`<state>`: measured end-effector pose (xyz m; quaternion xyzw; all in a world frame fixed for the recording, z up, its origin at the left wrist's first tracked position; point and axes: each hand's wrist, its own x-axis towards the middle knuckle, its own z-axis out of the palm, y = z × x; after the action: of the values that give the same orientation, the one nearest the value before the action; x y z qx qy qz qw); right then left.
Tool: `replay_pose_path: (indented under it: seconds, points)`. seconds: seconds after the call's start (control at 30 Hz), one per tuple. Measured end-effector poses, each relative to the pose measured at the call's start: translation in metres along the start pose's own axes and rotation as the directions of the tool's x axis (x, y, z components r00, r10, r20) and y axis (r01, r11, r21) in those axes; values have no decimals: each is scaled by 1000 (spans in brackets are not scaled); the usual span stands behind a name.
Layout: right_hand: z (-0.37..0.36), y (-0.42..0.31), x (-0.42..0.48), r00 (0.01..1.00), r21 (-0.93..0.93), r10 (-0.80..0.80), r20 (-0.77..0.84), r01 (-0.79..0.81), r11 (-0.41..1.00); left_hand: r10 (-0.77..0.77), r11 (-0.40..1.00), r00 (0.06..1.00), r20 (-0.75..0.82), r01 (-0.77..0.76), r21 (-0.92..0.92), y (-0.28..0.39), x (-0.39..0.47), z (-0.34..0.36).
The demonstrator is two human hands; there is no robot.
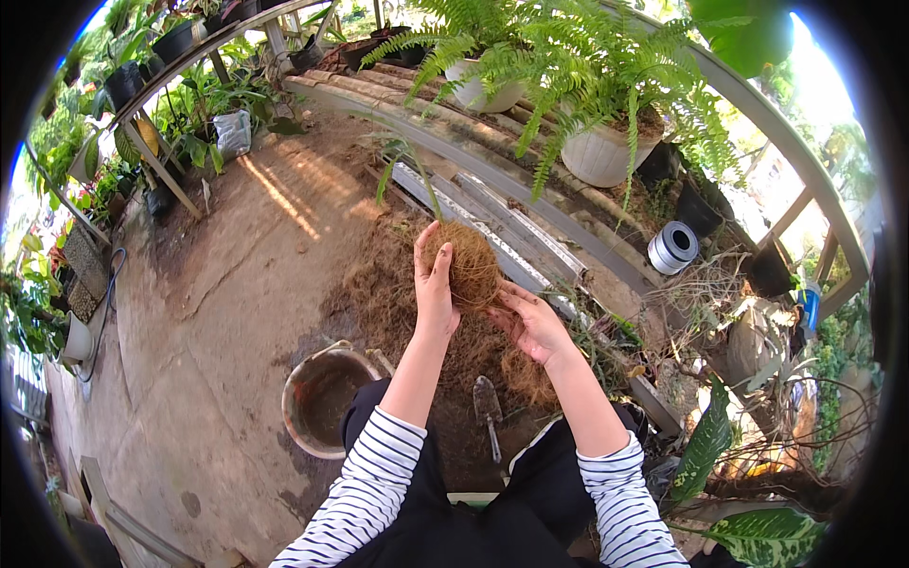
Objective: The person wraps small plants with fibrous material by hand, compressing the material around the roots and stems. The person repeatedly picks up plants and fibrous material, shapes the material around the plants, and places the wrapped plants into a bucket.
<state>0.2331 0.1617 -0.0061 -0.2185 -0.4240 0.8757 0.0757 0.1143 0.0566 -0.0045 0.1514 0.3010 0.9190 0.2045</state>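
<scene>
A round ball of brown coconut fibre (465, 264), with a thin green-leaved plant (424, 174) rising from its top, is held up before me. My left hand (434, 284) grips its left side, thumb and fingers spread on the fibre. My right hand (527, 323) has its fingertips against the ball's lower right, palm half turned up; dirt marks the fingers of both. Below, a small hand trowel (488, 405) lies on dark loose soil (383, 291), beside a tuft of loose fibre (529, 376). A bucket (292, 408) with dark contents stands left of my knees.
Metal channels (469, 220) lie beyond the soil, along a ridged ledge bearing white pots of ferns (603, 153). A spool (672, 248) sits at the right near dry stems. Potted plants on a rack (160, 167) and a blue hose (110, 291) are at the left.
</scene>
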Motion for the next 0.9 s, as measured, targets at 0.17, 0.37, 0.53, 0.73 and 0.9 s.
replay_pose_path:
  seconds: [0.17,0.37,0.53,0.73,0.9]
  points:
    - [-14,-3,6,991,-124,-61,-117,46,991,89,955,993,74,-106,278,-6,1,-4]
    - [14,-17,-12,983,109,-13,-184,34,993,346,522,837,425,-548,654,-7,-1,3]
    - [5,-9,-10,990,145,-112,-82,123,982,251,393,847,468,-531,751,-7,-9,12]
    - [-2,-5,-1,949,-264,-260,-180,208,942,237,444,865,442,-501,743,-6,-9,16]
    - [-3,-4,-1,836,-594,-522,-173,334,732,255,485,884,392,-467,739,-9,-7,13]
